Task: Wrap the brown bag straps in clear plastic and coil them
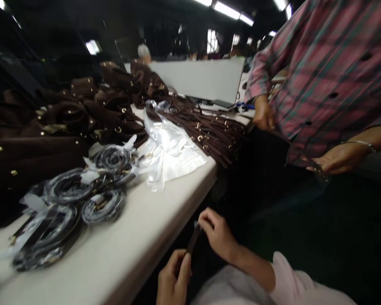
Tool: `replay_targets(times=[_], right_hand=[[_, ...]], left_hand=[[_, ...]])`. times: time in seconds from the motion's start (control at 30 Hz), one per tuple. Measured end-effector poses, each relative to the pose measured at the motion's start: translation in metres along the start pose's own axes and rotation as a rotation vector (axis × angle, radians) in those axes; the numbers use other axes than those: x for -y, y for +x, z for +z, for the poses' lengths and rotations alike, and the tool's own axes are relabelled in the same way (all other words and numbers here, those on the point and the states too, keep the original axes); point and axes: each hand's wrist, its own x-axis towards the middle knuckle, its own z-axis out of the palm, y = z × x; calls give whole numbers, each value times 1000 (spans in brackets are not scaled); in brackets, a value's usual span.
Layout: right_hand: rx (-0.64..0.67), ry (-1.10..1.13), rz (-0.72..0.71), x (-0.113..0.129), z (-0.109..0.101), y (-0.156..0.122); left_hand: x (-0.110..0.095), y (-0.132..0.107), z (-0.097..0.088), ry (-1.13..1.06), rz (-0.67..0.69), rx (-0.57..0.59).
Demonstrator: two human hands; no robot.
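My left hand (174,277) is closed on a dark brown strap (193,240), thumb pressed along it, in front of the table's edge. The strap's upper end is pinched by my right hand (218,235), so a short length stretches between the two. Where the rest of the strap runs is lost in the dark below. On the table, nearest to my hands, a fan of clear plastic bags (174,163) lies by the corner. Coiled straps in plastic wrap (104,205) sit left of it. Behind the bags spreads a pile of loose brown straps (206,127) with gold-coloured fittings.
Brown bags or cloth pieces with metal fittings (79,106) are heaped at the table's far left. A co-worker in a plaid shirt (330,84) stands at the right, holding a strap in both hands. A white panel (203,80) stands behind the straps. The pale table (152,228) ends at a rounded edge.
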Motion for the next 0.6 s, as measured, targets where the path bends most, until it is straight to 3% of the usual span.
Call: replay_targets(times=[0.1, 0.3, 0.47, 0.6], right_hand=[[-173, -11, 14, -9, -32, 35], [-437, -15, 11, -32, -80, 74], [-325, -2, 31, -27, -79, 73], [-141, -39, 22, -10, -55, 54]], left_hand=[[9, -2, -19, 66, 33, 38], [-2, -27, -74, 141, -15, -115], [-37, -55, -89, 85, -132, -329], [-59, -51, -76, 70, -142, -276]])
